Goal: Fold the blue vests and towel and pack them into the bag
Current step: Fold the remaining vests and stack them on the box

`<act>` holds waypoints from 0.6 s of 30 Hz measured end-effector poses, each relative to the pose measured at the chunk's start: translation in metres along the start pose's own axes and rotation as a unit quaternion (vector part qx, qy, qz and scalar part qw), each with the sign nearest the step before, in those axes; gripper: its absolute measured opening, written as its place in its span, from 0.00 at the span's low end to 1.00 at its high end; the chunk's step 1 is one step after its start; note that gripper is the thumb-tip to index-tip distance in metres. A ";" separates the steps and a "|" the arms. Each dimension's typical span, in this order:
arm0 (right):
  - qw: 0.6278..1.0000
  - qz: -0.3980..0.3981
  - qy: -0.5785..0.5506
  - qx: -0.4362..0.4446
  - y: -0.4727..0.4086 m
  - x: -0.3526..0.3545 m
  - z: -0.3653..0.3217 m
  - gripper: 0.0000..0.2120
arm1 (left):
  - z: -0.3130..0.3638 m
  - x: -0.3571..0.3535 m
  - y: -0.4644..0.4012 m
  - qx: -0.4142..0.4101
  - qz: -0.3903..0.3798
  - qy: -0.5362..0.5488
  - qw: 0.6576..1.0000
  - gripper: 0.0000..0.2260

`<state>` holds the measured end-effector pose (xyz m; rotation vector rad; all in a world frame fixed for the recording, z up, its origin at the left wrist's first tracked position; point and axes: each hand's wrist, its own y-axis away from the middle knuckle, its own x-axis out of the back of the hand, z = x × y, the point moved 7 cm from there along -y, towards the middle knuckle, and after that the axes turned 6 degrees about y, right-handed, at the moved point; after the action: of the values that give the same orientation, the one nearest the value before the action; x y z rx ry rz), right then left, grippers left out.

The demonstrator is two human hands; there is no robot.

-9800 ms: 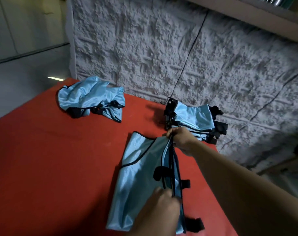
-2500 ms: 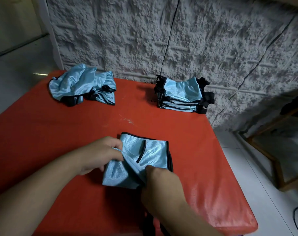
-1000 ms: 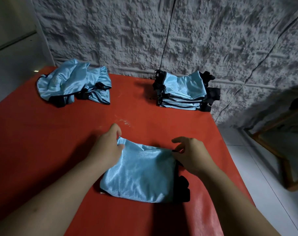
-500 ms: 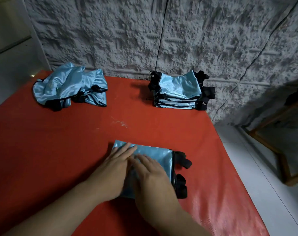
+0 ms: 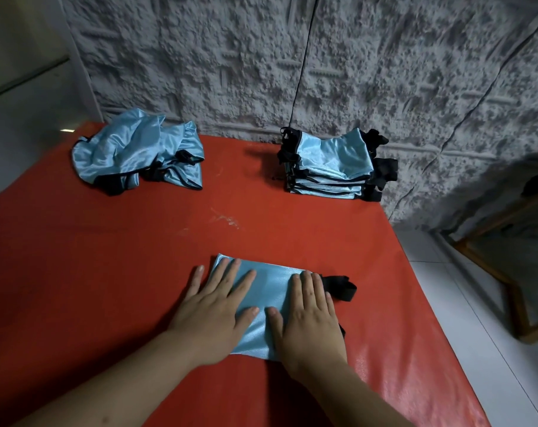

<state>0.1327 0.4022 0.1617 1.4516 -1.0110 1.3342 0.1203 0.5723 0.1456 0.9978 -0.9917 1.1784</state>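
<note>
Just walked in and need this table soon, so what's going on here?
A person is folding shiny light-blue vests on a red table. Both the left hand and right hand press flat on a folded vest near them. A neat stack of folded vests sits by the wall; a crumpled pile of unfolded vests waits at far left. No bag is visible.

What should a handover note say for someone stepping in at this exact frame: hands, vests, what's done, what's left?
Left hand and right hand: both flat, fingers straight, pressing the folded vest at the near middle of the red table; its black straps stick out to the right.
Done: a stack of folded vests sits at the far right edge by the wall.
Left: the crumpled heap of vests at far left is unfolded. The pressed vest is not yet on the stack. No towel or bag is in view; packing not started.
</note>
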 end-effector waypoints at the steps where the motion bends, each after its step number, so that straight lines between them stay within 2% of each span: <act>1: 1.000 -0.002 -0.003 0.003 0.000 -0.001 0.000 0.39 | 0.000 0.001 0.001 0.008 -0.004 -0.004 1.000 0.37; 5: 1.000 -0.014 -0.010 0.017 -0.001 -0.003 0.001 0.38 | -0.006 0.002 0.003 0.050 -0.019 -0.010 0.998 0.32; 8: 0.995 -0.001 -0.093 0.030 -0.007 0.006 0.006 0.35 | -0.018 0.013 -0.001 0.085 -0.022 0.025 0.996 0.30; 10: 0.983 0.099 -0.157 0.005 -0.005 0.036 0.017 0.31 | -0.030 0.036 -0.004 0.134 0.033 0.116 0.984 0.31; 12: 0.962 0.217 -0.156 -0.061 0.008 0.073 0.035 0.20 | -0.046 0.057 0.000 0.208 0.101 0.173 0.957 0.27; 13: 0.958 0.218 -0.153 -0.108 0.013 0.083 0.047 0.15 | -0.053 0.060 0.002 0.242 0.100 0.182 0.948 0.25; 15: 0.969 0.079 -0.143 -0.187 0.014 0.074 0.067 0.16 | -0.058 0.054 0.003 0.284 0.051 0.195 0.937 0.23; 16: 0.972 -0.002 -0.127 -0.196 0.013 0.066 0.070 0.18 | -0.058 0.050 0.003 0.290 0.027 0.201 0.935 0.22; 18: 0.971 -0.094 -0.125 -0.183 0.011 0.048 0.069 0.20 | -0.059 0.042 0.001 0.289 0.006 0.213 0.933 0.20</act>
<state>0.1452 0.3327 0.2089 1.4089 -1.1790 0.7916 0.1288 0.6393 0.1714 1.1164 -0.3007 1.6602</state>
